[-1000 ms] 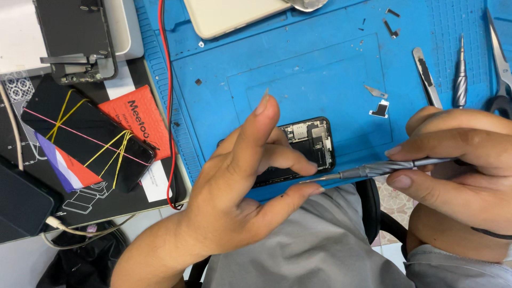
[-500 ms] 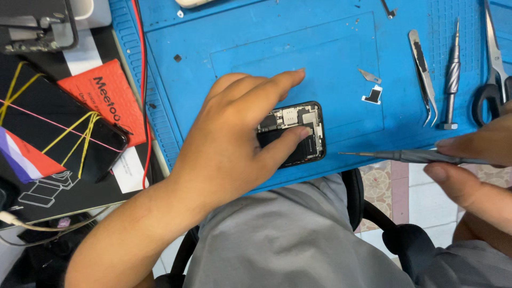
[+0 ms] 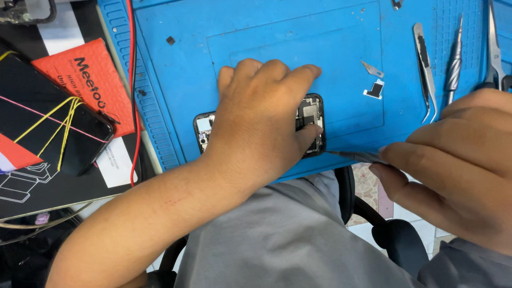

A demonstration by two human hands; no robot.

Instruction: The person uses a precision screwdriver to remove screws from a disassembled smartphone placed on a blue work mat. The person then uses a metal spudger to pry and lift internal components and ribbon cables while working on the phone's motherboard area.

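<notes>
An opened phone (image 3: 312,122) with bare circuitry lies flat near the front edge of a blue work mat (image 3: 277,37). My left hand (image 3: 261,117) lies palm down over its middle and holds it, so only the two ends of the phone show. My right hand (image 3: 453,165) grips a thin metal tool (image 3: 354,156) whose tip touches the phone's right end.
Two small metal parts (image 3: 373,80) lie on the mat to the right of the phone. Tweezers (image 3: 425,69), a slim driver (image 3: 454,64) and scissors (image 3: 493,48) lie at the mat's right. A black phone bound with rubber bands (image 3: 50,125), an orange packet (image 3: 96,85) and a red cable (image 3: 130,80) are at the left.
My left hand has turned flat over the phone and now covers its middle. My right hand has come in from the right, bringing the tool's tip to the phone's end.
</notes>
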